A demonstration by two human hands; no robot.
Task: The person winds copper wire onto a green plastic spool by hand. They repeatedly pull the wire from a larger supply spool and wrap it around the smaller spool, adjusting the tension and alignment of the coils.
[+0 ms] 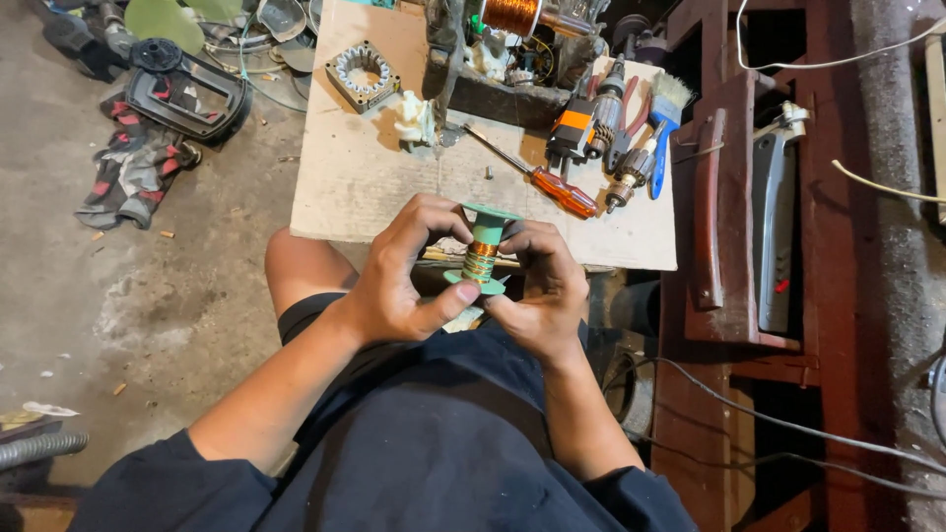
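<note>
While both hands meet over the lap, the left hand (394, 281) has its grip closed on a small green spool (482, 248), thumb under the lower flange and fingers curled round the top, and the right hand (537, 286) pinches the same spool from the other side. The spool stands roughly upright between them, a band of copper wire wound low on its core, held just in front of the near edge of the worktop (365, 187). That worktop is a pale, scuffed board, stained in places. On it, beyond the hands, lies an orange-handled screwdriver (542, 179) pointing away to the left, and to its right a cluster of tools: a blue-handled brush (665, 123), red-handled pliers (628, 123) and an orange and black tool body (574, 128). Farther back sits a ringed metal stator (361, 73), and at the far edge a big coil of copper wire (510, 14) on a dark machine. To the right stands dark red-painted metal framing (729, 217) with pale cables trailing across it. To the left the concrete floor (148, 305) is grey and dusty, strewn with a crumpled striped rag (133, 172) and a black fan housing (182, 91).
</note>
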